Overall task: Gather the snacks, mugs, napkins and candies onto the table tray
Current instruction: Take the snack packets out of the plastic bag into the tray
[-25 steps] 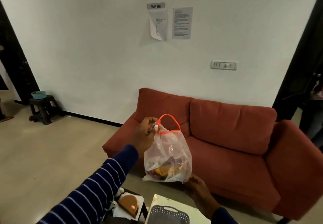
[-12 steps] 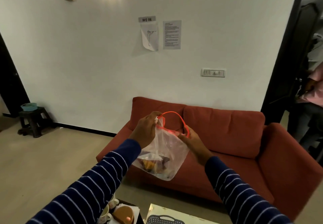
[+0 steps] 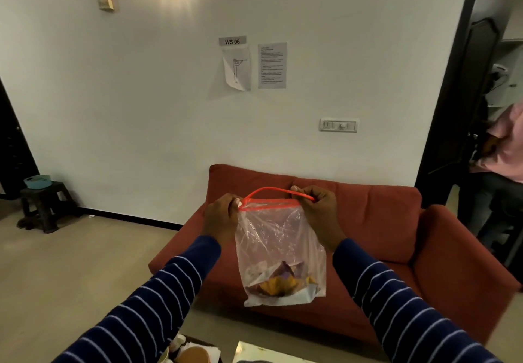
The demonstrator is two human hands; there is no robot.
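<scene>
Two striped sleeves reach up from the bottom of the view, past a sliver of table (image 3: 254,352) at the lower edge, where a brown rounded object (image 3: 194,355) lies on white napkins (image 3: 210,350), only partly in view. Beyond them the left hand (image 3: 222,217) has its grip pinched shut on the left top corner of a clear plastic bag (image 3: 278,249), and the right hand (image 3: 319,212) has its grip closed on the right top corner and the orange drawstring (image 3: 271,190), which arches between the two hands. The bag hangs upright in the air, above and beyond the table's far edge, with yellow and purple wrapped candies (image 3: 283,280) bunched at its bottom. Behind it stands a red sofa (image 3: 382,221) against the white wall, where papers (image 3: 254,64) are taped. A dark stool (image 3: 44,201) stands far left.
</scene>
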